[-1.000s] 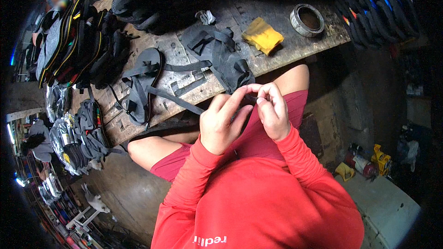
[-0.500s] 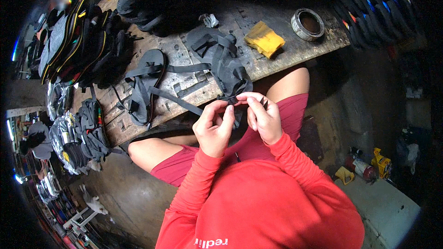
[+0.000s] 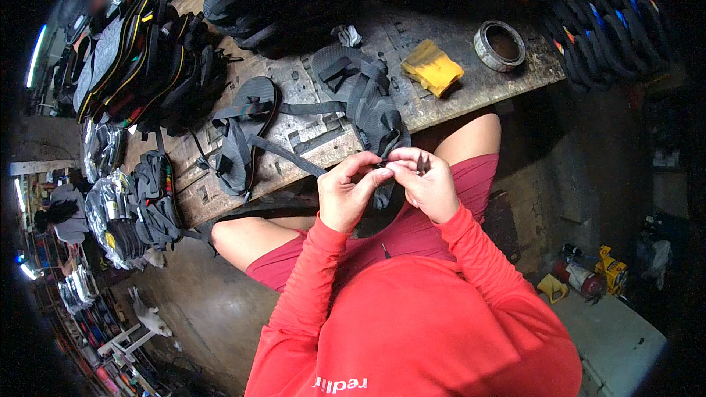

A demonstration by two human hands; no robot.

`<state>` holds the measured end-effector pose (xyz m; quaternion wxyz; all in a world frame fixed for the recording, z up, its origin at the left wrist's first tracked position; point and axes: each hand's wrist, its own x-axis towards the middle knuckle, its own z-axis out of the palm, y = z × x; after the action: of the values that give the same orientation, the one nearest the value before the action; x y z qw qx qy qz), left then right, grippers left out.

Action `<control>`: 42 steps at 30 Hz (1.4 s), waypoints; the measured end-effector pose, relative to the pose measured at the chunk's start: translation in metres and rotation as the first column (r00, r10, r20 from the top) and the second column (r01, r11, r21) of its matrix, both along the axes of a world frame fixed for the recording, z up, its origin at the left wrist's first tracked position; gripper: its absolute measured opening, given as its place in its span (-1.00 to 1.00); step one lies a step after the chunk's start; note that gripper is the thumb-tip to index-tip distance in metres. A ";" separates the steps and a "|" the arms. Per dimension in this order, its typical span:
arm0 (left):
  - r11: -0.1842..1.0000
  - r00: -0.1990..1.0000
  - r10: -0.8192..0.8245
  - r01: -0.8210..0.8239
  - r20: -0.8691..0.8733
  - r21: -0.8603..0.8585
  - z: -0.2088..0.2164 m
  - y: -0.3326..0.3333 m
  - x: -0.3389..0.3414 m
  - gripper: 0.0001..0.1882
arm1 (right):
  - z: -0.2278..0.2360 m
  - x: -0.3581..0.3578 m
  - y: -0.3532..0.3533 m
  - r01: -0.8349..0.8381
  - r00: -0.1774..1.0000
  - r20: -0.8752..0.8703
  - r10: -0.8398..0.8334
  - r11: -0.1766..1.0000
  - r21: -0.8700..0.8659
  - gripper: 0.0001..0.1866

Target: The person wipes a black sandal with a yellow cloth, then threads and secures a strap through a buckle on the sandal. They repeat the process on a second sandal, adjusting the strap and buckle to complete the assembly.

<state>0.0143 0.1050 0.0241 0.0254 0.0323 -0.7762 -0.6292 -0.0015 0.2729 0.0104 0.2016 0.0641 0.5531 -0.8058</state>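
Note:
At the bench's near edge, a black sandal (image 3: 371,114) lies with its straps loose, one end hanging over my lap. My left hand (image 3: 344,190) pinches part of a black sandal strap between thumb and fingertips. Right beside it, my right hand (image 3: 426,182) closes thumb and index finger on the same spot. Something small and dark pokes out between the right hand's fingers; its kind is unclear. The pinched bit is mostly covered by the fingertips. Left of it, a second black sandal (image 3: 239,143) rests on the bench, a long strap trailing from it towards my left hand.
The worn wooden bench (image 3: 309,136) carries a folded yellow cloth (image 3: 432,68) and a round metal tin (image 3: 500,45). Piles of dark sandals (image 3: 136,66) stand at the left, with more soles (image 3: 614,29) stacked far right. A person's partly hidden figure is at the upper left.
My hands have drawn closer, and the fingertips now meet on the strap. The bench and everything on it sit slightly further right in the picture.

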 end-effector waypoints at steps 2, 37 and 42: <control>0.999 0.998 -0.050 0.049 -0.041 -0.022 -0.001 -0.005 -0.002 -0.79 | 0.000 -0.008 0.004 -0.093 0.994 -0.046 0.098 0.991 0.092 -0.84; 0.729 0.875 -0.434 0.481 0.215 -0.487 0.036 -0.030 -0.016 -0.35 | 0.054 -0.139 0.058 -0.182 0.318 0.017 0.948 0.044 0.982 -0.56; 0.821 0.898 -0.266 0.019 -0.352 -0.571 0.014 -0.075 -0.043 -0.44 | 0.103 -0.103 0.073 0.213 0.773 -0.425 0.470 0.440 0.873 -0.49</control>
<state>-0.0286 0.0297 0.0384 0.1502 -0.1707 -0.9011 -0.3693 -0.1040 0.3461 0.1132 0.0101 -0.1530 0.9255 -0.3463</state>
